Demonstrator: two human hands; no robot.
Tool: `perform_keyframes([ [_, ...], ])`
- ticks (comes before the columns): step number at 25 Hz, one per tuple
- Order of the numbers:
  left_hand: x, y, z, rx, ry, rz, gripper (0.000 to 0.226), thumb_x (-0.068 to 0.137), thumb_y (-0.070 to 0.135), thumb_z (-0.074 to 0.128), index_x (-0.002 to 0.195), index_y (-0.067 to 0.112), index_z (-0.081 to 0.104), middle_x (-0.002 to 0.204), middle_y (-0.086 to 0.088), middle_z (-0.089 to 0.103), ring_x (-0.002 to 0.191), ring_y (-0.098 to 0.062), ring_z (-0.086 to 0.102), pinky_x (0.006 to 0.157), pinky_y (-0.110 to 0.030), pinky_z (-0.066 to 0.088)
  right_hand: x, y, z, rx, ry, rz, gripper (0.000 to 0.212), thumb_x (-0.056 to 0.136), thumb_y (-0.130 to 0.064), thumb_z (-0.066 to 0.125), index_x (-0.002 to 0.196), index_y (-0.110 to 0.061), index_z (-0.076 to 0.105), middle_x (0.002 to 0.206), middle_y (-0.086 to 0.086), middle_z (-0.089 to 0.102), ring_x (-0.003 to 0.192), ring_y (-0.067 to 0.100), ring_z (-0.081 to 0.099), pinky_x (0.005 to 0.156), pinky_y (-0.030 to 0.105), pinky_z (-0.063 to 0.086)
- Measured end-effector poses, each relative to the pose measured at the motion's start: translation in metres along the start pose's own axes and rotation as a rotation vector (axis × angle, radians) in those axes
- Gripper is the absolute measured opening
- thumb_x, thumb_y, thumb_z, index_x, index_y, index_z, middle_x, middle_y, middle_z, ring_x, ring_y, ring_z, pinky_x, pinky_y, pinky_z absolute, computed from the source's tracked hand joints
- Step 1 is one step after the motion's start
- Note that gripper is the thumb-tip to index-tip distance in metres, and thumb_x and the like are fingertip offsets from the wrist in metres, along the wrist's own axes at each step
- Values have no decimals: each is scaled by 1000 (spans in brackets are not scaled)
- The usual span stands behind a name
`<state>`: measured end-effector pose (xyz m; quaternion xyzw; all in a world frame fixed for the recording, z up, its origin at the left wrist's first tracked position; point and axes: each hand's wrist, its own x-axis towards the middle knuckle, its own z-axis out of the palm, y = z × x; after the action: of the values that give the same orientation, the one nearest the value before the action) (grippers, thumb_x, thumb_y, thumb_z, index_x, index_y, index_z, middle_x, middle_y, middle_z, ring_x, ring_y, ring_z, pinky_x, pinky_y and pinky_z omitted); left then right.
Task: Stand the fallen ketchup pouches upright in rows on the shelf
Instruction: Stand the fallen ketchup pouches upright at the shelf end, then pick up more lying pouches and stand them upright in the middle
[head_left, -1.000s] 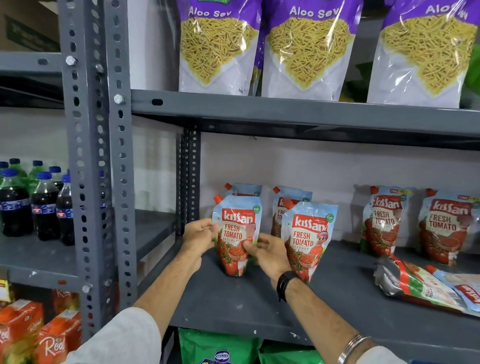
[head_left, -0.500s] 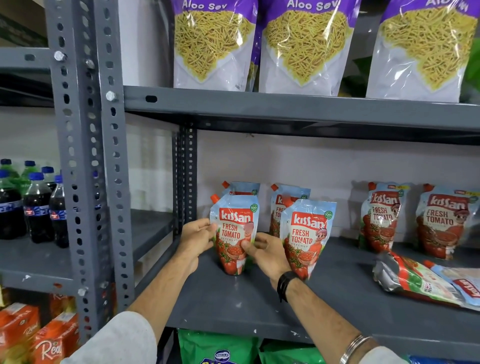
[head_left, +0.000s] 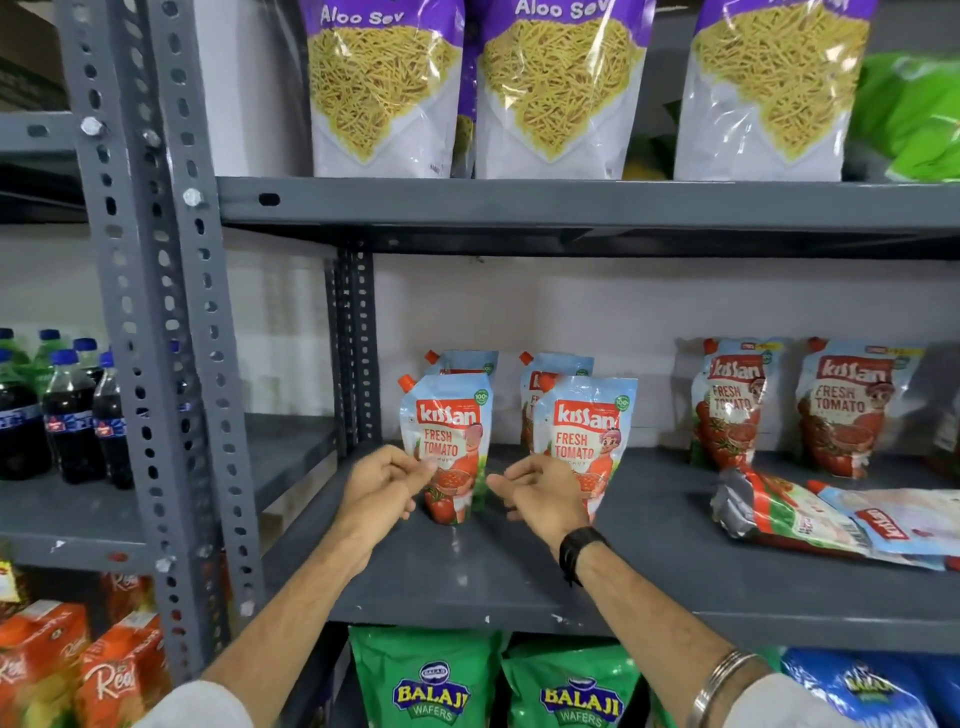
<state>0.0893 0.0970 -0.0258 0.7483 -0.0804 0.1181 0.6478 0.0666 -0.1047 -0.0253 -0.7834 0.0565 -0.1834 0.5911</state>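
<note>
Kissan ketchup pouch (head_left: 449, 447) upright at front left of shelf (head_left: 467, 582). Left hand (head_left: 382, 480) grip loosely curled at its edge, right hand (head_left: 540, 493) grip curled, empty. Release gently; check base sits flat, aligned with neighbouring pouch (head_left: 587, 441).

Six Kissan ketchup pouches (head_left: 445, 447) stand upright; seemingly two fallen pouches (head_left: 831, 525) lie flat at right.

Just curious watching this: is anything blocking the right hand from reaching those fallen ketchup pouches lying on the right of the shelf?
Nothing visible does. Bare shelf lies between the right hand and the fallen pouches; the standing pouches sit farther back.
</note>
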Motion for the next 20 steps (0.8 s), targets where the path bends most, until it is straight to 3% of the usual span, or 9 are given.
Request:
perform_keyframes([
  [2,-18,4,20,98,-192,60,21,85,24,79,82,6,69,63,-7,67,52,-12,56,48,-25,48,-10,-1,-15,-93,-23,-40,18,82,-21,79,71,-15,66,68,7,71,60,15,65,66,39,62],
  [5,-41,21,73,265,-473,184,14,86,25,78,79,13,73,64,-16,67,55,-10,58,52,-23,50,-21,2,-55,-248,19,-92,20,80,-24,78,64,-18,67,65,-4,71,63,11,67,65,30,58],
  [8,-62,41,136,564,-626,391,11,85,30,74,81,20,73,66,4,69,57,-1,58,60,-25,51,-23,11,-115,-356,119,-123,11,77,-22,74,68,-16,70,69,-3,74,70,13,71,69,33,60],
  [11,-84,59,196,831,-625,638,13,85,37,63,89,28,71,76,12,71,67,-2,62,68,-27,54,-22,22,-182,-429,209,-122,13,79,-22,72,68,-19,66,60,-9,66,65,11,67,64,31,56],
  [16,-97,83,269,858,-460,831,16,87,37,55,96,30,66,95,12,66,95,-10,60,82,-34,51,-1,35,-266,-454,297,-166,24,80,-17,72,62,-28,61,56,-15,60,58,-5,60,55,12,43],
  [20,-94,100,319,952,-366,982,16,86,32,56,97,23,63,102,6,63,101,-17,54,86,-32,44,15,41,-299,-459,267,-183,20,81,-15,68,65,-25,64,58,-11,62,60,6,61,60,26,52],
])
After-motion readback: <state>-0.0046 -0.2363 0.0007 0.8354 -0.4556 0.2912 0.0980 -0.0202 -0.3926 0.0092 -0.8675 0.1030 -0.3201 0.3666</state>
